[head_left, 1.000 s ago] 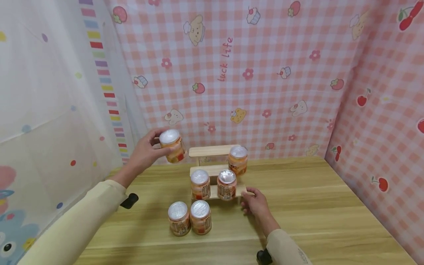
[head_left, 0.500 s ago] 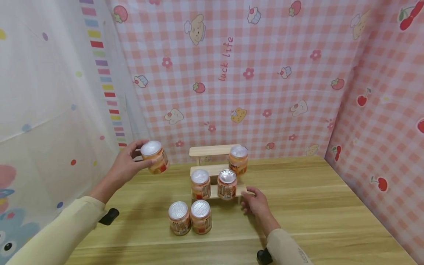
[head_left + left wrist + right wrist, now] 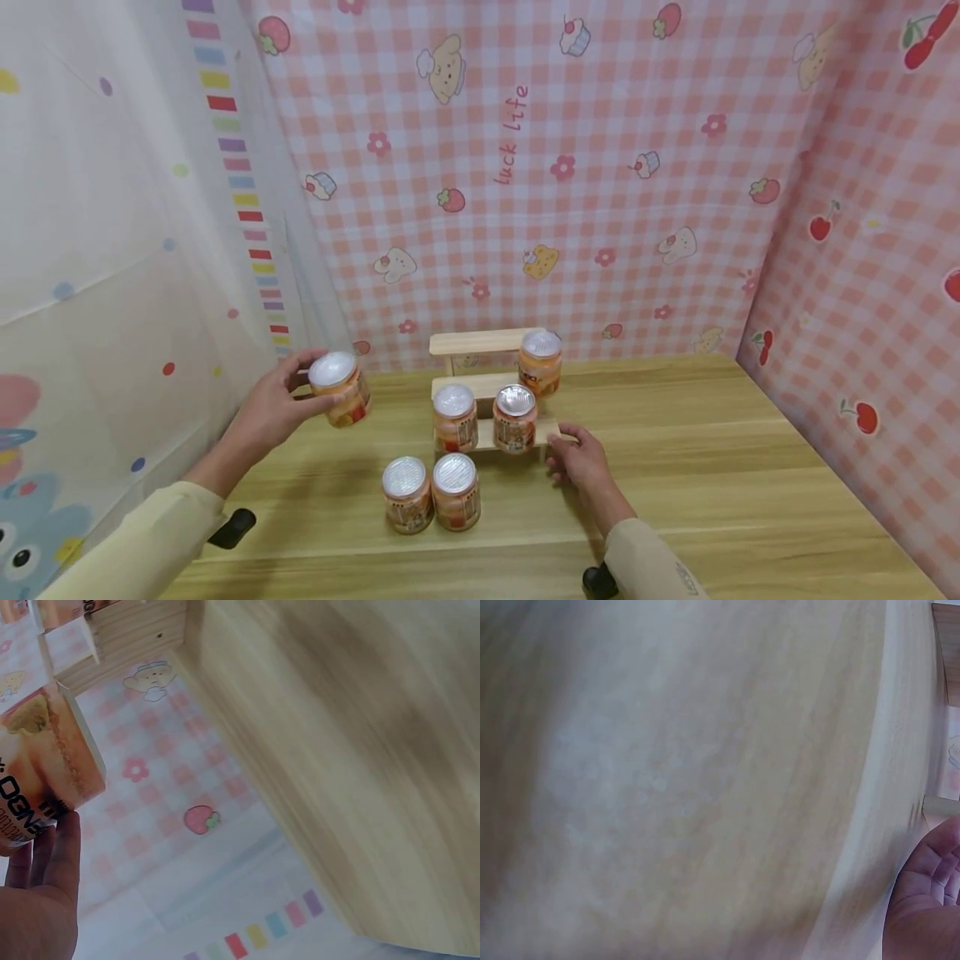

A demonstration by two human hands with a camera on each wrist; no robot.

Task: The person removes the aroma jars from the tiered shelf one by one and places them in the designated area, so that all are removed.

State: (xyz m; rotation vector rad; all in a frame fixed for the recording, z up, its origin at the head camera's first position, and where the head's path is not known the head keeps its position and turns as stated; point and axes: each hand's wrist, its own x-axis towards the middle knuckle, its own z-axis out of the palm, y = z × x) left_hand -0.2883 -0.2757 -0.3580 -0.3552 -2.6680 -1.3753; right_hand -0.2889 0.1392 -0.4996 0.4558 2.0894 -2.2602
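Observation:
My left hand (image 3: 273,408) grips a jar (image 3: 341,400) with a silvery lid and an orange label, upright above the left side of the table. In the left wrist view, fingers curl around that jar (image 3: 45,765). A three-step wooden display rack (image 3: 480,386) stands at the middle back. My right hand (image 3: 581,458) holds the right end of its lowest step, fingers curled at the edge. Two similar jars, a left one (image 3: 455,421) and a right one (image 3: 514,421), sit on the lowest step. Another jar (image 3: 541,364) stands higher up on the right.
Two more jars, one (image 3: 407,497) beside the other (image 3: 456,493), stand side by side on the wooden table (image 3: 712,500) in front of the rack. A pink checked cloth (image 3: 637,208) hangs behind. A white dotted curtain (image 3: 112,233) lines the left side.
My left hand has carried its jar left and down, away from the rack's top step. The right hand and the other jars have stayed in place.

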